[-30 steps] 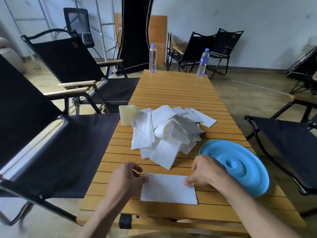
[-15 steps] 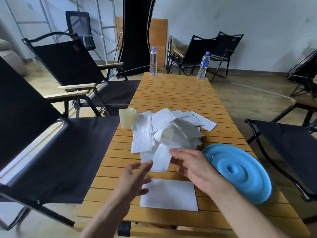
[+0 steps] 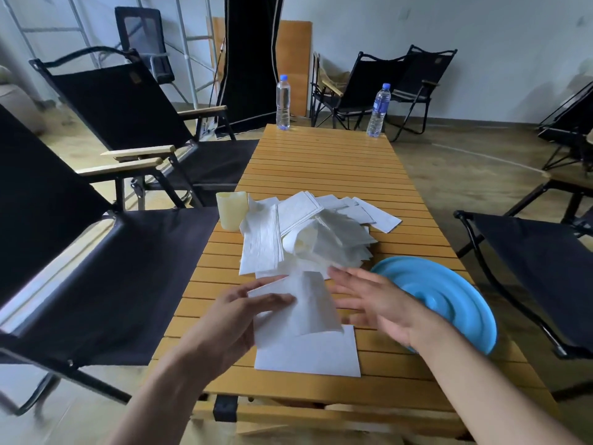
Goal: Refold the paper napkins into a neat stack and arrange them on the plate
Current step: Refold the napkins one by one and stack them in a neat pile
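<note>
A loose heap of white paper napkins (image 3: 308, 232) lies mid-table. One folded napkin (image 3: 314, 356) lies flat near the front edge. My left hand (image 3: 237, 316) pinches another napkin (image 3: 305, 306) by its left side and holds it up above the flat one. My right hand (image 3: 382, 303) hovers just right of that napkin with fingers spread and straight, holding nothing. The blue plate (image 3: 449, 297) sits at the right, partly behind my right hand, with no napkins on it.
A pale yellow cup (image 3: 231, 211) stands left of the heap on the slatted wooden table (image 3: 321, 162). Two water bottles (image 3: 283, 102) (image 3: 378, 110) stand at the far end. Black folding chairs (image 3: 106, 284) (image 3: 539, 268) flank both sides.
Both hands left the flat napkin and reached to the heap. A napkin came off the heap's near edge and my left hand now holds it above the flat one; my right hand has let go.
</note>
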Motion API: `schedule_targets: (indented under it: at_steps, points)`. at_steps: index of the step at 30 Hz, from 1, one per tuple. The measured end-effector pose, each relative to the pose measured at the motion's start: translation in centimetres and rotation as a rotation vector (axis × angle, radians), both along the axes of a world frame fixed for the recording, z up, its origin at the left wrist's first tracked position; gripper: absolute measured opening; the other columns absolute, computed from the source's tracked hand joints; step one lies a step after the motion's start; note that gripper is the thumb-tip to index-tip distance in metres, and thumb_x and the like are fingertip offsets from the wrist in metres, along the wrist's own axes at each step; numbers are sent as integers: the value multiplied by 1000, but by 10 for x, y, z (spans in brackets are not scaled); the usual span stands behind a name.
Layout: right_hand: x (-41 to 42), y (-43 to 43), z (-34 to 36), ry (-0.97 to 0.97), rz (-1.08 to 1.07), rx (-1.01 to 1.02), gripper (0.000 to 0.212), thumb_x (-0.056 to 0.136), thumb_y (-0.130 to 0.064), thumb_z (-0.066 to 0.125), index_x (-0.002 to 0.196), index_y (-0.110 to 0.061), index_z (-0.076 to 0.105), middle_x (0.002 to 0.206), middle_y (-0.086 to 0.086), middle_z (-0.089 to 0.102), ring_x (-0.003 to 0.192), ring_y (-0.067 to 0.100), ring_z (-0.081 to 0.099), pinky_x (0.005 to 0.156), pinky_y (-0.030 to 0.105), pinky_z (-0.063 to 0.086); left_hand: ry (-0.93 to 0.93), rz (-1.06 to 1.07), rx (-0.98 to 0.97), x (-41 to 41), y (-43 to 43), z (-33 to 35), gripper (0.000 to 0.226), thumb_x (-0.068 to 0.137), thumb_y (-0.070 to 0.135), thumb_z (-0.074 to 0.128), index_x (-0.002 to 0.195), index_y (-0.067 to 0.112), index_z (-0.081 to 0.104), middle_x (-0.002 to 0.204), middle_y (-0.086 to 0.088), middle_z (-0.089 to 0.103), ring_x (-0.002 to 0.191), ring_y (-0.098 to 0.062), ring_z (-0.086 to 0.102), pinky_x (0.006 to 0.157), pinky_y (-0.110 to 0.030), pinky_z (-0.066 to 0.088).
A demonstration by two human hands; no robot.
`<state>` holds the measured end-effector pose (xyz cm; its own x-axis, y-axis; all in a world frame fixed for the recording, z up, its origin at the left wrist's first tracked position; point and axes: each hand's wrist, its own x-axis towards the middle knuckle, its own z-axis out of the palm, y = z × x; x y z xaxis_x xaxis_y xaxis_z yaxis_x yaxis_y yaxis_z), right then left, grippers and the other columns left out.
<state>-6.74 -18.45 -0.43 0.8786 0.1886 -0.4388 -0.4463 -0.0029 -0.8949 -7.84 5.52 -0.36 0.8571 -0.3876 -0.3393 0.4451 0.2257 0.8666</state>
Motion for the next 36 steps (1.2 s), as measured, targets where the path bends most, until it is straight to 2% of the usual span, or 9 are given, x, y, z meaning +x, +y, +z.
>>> schedule_targets:
  at_steps: [2,5,10,15,19,24,30,33,36]
  points:
    - [2,-4,-1,41,180,183,59,86,-37,76,138,-15,57,135,9,64,124,25,62,105,45,49,10,-52,-1,0,1,2,27,78,13,80,105,11,79,112,-15,75,95,-29,74,72,-31,60]
    - [6,-12,3,57,181,270,43,75,-15,85,115,-14,69,115,9,72,99,21,71,81,34,60,-30,21,192,3,4,-1,18,75,18,82,92,14,82,100,-10,78,83,-21,76,65,-26,59]
    - [3,-18,-9,-48,53,-287,18,76,-3,83,88,-7,71,75,2,73,68,11,71,61,27,58,-141,141,560,6,6,-24,15,81,16,81,95,14,75,80,0,79,69,-14,74,53,-19,55]
    - [6,-6,-30,-209,88,-710,23,71,-15,90,83,-15,71,81,3,74,77,17,71,66,32,61,-258,103,995,7,2,-53,16,90,25,74,104,17,70,89,1,74,74,-17,69,48,-20,49]
    - [10,3,-34,-314,101,-1044,30,65,-33,93,76,-26,66,75,-11,67,73,6,64,60,25,49,-331,143,1114,8,-3,-58,26,83,32,80,105,22,70,82,7,71,68,-11,69,46,-21,52]
    - [14,5,-28,-422,93,-1153,39,66,-43,90,87,-30,60,76,-13,62,73,4,59,59,22,45,-360,143,1223,5,-7,-58,53,76,38,86,121,23,61,76,18,57,80,-11,65,72,-35,61]
    - [44,48,-5,-934,-106,-1048,18,87,-38,68,103,-33,62,93,-15,65,73,7,57,61,26,43,-543,236,1279,4,-12,-42,45,83,47,76,121,27,62,93,11,61,83,-8,61,71,-27,56]
    - [64,77,-11,-827,109,-1208,35,97,-41,53,132,-34,55,126,-2,61,100,23,64,71,30,45,-539,248,1272,3,-13,-36,42,84,49,74,119,29,63,92,13,61,84,-7,61,72,-28,56]
    - [71,91,-18,-671,105,-1240,41,101,-41,49,138,-23,53,132,7,55,112,31,61,84,37,48,-504,237,1277,2,-9,-35,39,84,50,73,117,32,63,91,14,62,82,-6,61,70,-27,55]
